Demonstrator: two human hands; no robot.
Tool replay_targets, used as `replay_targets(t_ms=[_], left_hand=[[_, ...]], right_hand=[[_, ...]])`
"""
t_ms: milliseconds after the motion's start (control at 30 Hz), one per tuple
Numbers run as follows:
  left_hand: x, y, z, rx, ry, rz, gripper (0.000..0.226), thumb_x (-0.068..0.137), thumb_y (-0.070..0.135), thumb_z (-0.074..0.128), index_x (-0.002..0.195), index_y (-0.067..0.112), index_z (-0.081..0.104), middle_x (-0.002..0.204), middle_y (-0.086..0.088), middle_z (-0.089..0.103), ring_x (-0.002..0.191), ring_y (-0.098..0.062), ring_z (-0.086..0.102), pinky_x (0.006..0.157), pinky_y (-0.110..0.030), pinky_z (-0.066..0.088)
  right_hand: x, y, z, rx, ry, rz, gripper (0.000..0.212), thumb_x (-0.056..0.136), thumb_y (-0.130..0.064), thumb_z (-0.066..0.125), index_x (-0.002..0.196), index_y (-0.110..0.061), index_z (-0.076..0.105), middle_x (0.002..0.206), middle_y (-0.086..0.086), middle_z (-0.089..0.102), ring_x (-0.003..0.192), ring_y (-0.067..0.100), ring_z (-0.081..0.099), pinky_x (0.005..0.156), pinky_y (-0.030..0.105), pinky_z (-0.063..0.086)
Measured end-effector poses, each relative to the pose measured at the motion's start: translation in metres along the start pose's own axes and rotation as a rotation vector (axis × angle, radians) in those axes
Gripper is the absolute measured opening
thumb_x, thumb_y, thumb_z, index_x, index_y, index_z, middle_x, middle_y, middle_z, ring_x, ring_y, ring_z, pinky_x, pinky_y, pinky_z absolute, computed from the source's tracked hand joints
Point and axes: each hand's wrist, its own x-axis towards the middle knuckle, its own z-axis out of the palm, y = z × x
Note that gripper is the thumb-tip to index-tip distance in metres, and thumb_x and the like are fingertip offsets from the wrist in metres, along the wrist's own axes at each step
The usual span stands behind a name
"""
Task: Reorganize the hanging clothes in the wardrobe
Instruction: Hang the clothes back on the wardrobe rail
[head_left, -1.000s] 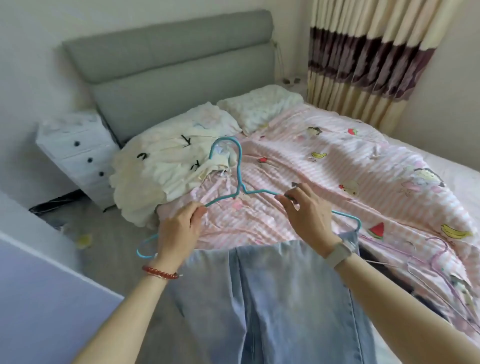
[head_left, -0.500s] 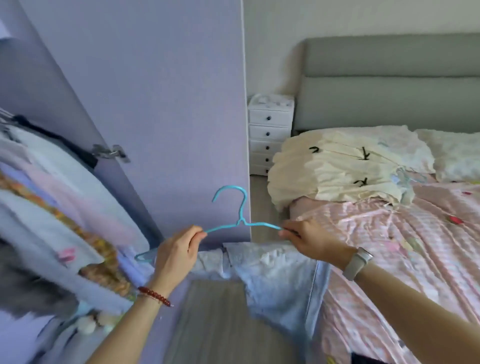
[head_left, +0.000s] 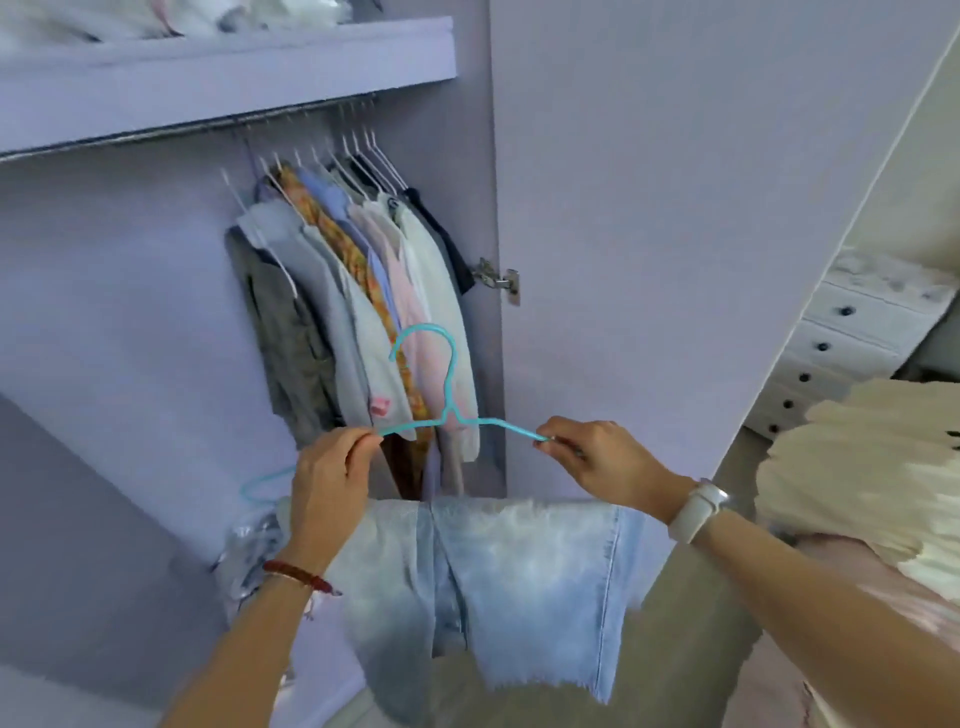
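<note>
A turquoise hanger is held level in front of the open wardrobe, its hook upright. My left hand pinches its left shoulder and my right hand pinches its right shoulder. Light blue jeans are folded over the hanger's lower bar and hang down below both hands. Behind the hook, several garments hang bunched on thin hangers from the wardrobe rail, towards its right end. The hanger's hook sits well below the rail.
The lilac wardrobe door stands open to the right, with a hinge at its inner edge. A shelf runs above the rail. A white drawer unit and a cream quilt on the bed are at the right.
The view has swung left from the bed to the wardrobe interior. Both hands have carried the hanger with the jeans along, still gripping its two shoulders.
</note>
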Motion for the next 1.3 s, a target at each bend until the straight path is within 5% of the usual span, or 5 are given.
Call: replay_targets(t_ms=[133, 433, 733, 900, 1300], left_hand=[[0.012, -0.019, -0.046, 0.183, 0.152, -0.119, 0.022, 0.087, 0.015, 0.052, 0.079, 0.003, 0.068, 0.073, -0.013, 0.067, 0.066, -0.034, 0.057, 0.071, -0.047, 0.044], [0.050, -0.088, -0.119, 0.506, 0.345, -0.358, 0.032, 0.090, 0.023, 0.058, 0.118, 0.008, 0.058, 0.111, -0.014, 0.062, 0.110, -0.034, 0.049, 0.100, -0.046, 0.023], [0.119, -0.107, -0.182, 0.774, 0.614, -0.014, 0.037, 0.091, 0.023, 0.050, 0.126, 0.011, 0.053, 0.132, -0.020, 0.048, 0.125, -0.034, 0.034, 0.099, -0.055, 0.029], [0.170, -0.114, -0.195, 0.930, 0.551, 0.050, 0.050, 0.090, 0.024, 0.046, 0.140, 0.020, 0.038, 0.148, -0.018, 0.029, 0.137, -0.041, 0.021, 0.107, -0.060, 0.014], [0.212, -0.167, -0.188, 1.108, 0.665, 0.113, 0.061, 0.091, 0.036, 0.046, 0.145, 0.025, 0.018, 0.150, -0.011, 0.015, 0.135, -0.039, 0.011, 0.108, -0.055, 0.002]], right_hand=[[0.041, -0.033, 0.015, -0.014, 0.066, -0.252, 0.020, 0.092, -0.022, 0.053, 0.100, -0.011, 0.067, 0.070, 0.009, 0.067, 0.061, 0.034, 0.058, 0.056, 0.027, 0.036], [0.146, -0.132, 0.078, 0.407, -0.043, -0.282, 0.019, 0.093, -0.019, 0.050, 0.089, -0.007, 0.065, 0.060, -0.012, 0.048, 0.061, 0.014, 0.046, 0.063, 0.035, 0.043], [0.254, -0.201, 0.149, 0.509, 0.018, -0.122, 0.025, 0.093, -0.014, 0.048, 0.067, -0.013, 0.049, 0.052, -0.009, 0.041, 0.060, 0.020, 0.044, 0.058, 0.027, 0.027], [0.319, -0.219, 0.156, 0.547, 0.199, -0.016, 0.024, 0.092, -0.011, 0.046, 0.086, 0.005, 0.063, 0.078, 0.022, 0.065, 0.077, 0.033, 0.058, 0.065, 0.030, 0.034], [0.446, -0.209, 0.167, 0.486, 0.257, 0.206, 0.028, 0.095, -0.012, 0.040, 0.102, 0.009, 0.058, 0.104, 0.031, 0.062, 0.097, 0.043, 0.057, 0.075, 0.036, 0.043]])
